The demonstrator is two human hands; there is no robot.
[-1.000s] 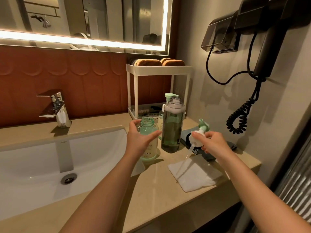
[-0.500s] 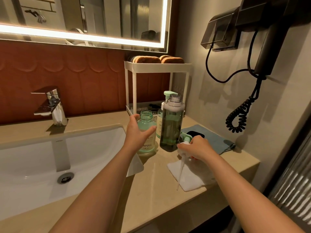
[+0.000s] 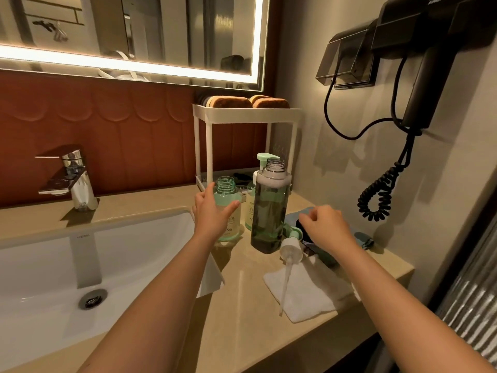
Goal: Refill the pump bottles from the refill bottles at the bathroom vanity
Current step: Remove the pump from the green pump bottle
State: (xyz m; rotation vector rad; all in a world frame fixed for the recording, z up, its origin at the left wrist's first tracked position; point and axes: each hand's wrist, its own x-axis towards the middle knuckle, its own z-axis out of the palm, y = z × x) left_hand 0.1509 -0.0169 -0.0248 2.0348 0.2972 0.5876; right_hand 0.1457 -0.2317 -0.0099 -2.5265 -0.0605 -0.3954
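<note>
Left hand (image 3: pixel 212 220) grips the small green pump bottle (image 3: pixel 228 211), which has an open neck and stands on the tabletop (image 3: pixel 242 305) just right of the sink (image 3: pixel 40 278). Tall refill bottle (image 3: pixel 270 211), uncapped and holding dark green liquid, stands just beside it. Pump head (image 3: pixel 290 247) lies at the refill bottle's foot, its tube across the white cloth (image 3: pixel 306 297). Right hand (image 3: pixel 326 228) hovers over the blue cloth (image 3: pixel 293 218), fingers loosely curled, seemingly holding nothing.

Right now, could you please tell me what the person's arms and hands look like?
The left hand and right hand are bare: no gloves, rings or watch show. The left arm and right arm are uncovered to the frame's edge, with no sleeve in view.
</note>
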